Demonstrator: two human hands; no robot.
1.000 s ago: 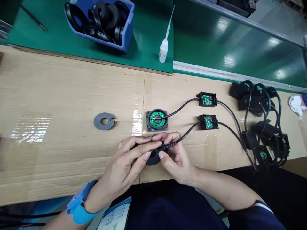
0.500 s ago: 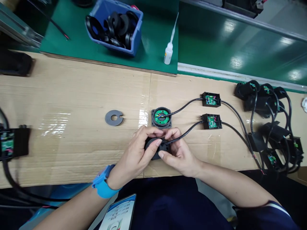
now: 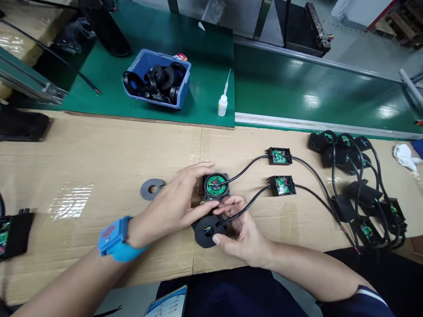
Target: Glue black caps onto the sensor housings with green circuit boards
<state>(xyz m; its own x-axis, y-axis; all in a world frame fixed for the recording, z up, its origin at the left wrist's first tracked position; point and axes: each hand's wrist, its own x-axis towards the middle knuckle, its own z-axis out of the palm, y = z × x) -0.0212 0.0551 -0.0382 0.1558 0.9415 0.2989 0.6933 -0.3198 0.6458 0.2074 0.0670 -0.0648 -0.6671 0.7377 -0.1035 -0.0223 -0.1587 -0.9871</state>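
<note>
My right hand (image 3: 246, 233) grips a black round housing (image 3: 200, 233) near the table's front edge, its thumb at the rim. A dark ring-shaped gasket covers the housing's face, with coloured wires showing through its centre hole. A black cable (image 3: 246, 209) runs from it to a small box with a green circuit board (image 3: 283, 185). My left hand (image 3: 180, 198) is open, fingers stretched out, its thumb beside the housing's upper edge. Just beyond sits a square black housing with a round green board (image 3: 216, 185). A loose grey slotted gasket (image 3: 147, 189) lies left, partly behind my left hand.
A second boxed circuit board (image 3: 279, 156) is cabled to the farther housing. Several black housings (image 3: 343, 154) with cables crowd the right. A blue bin (image 3: 180, 99) of black rings and a white nozzle bottle (image 3: 222, 105) stand on the green board behind. Another boxed board (image 3: 20, 235) sits left.
My left hand has let go of the housing and stretched out leftward. The gasket on the housing's face now shows. The camera view has tilted up.
</note>
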